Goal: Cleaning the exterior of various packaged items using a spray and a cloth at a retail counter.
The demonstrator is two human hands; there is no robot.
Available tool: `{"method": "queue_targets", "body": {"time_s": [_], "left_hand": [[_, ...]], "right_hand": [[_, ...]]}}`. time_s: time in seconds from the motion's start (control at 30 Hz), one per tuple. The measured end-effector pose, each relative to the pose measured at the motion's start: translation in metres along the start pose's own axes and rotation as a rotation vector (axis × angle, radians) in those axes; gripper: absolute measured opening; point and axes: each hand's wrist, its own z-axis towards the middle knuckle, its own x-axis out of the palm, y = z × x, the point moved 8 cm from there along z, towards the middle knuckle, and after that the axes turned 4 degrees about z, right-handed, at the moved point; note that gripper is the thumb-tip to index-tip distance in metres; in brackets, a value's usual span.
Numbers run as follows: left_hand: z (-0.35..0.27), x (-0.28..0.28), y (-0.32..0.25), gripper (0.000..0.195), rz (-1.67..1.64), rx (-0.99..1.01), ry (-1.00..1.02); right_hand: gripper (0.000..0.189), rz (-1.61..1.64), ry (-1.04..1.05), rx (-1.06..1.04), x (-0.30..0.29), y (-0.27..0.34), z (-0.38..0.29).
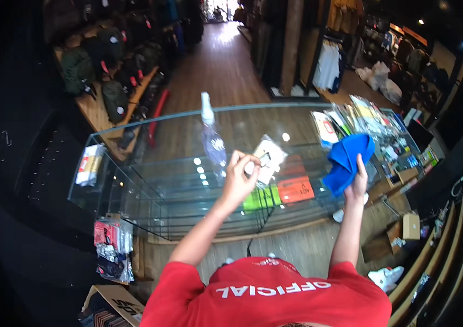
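Observation:
My right hand [355, 186] grips a folded blue cloth [348, 161] above the right part of a glass display counter [166, 171]. My left hand [240, 171] is raised over the middle of the counter, fingers bent and thumb close to the fingertips. Whether anything small is between them cannot be told. Just beyond its fingertips is a clear plastic packet [272, 163] with pale contents. A spray bottle [214, 143] with a white top and purplish liquid stands to the left of that packet. Green [262, 199] and orange cards [296, 190] show near the counter's front.
Plastic-wrapped packets [364, 114] pile up at the counter's right end, beside small goods [399, 157]. Another wrapped packet [89, 164] lies at the left end. Backpacks [77, 69] line a wooden shelf at left. A cardboard box [113, 300] stands at lower left.

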Motion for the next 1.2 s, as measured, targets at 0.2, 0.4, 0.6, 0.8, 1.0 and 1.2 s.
{"method": "queue_targets", "body": {"time_s": [0.2,0.4,0.6,0.8,1.0,1.2], "left_hand": [[-0.001,0.003,0.011,0.044,0.568,-0.017,0.145],[-0.027,0.019,0.014,0.048,0.629,0.064,0.075],[-0.025,0.033,0.026,0.03,0.621,-0.04,0.144],[-0.025,0.029,0.028,0.031,0.677,-0.067,0.112],[-0.018,0.039,0.029,0.036,0.625,-0.103,0.183],[-0.024,0.033,0.033,0.046,0.632,-0.095,0.168]], "right_hand": [[0.048,-0.801,0.086,-0.544,0.077,0.023,0.019],[0.029,-1.491,0.558,-0.27,0.123,-0.101,0.055],[0.038,-1.625,0.738,-0.14,0.143,-0.192,-0.005],[0.04,-1.617,0.865,-0.31,0.142,-0.196,0.006],[0.036,-1.627,0.837,-0.425,0.136,-0.191,0.008],[0.046,-1.417,1.033,-0.16,0.14,-0.184,-0.023]]}}
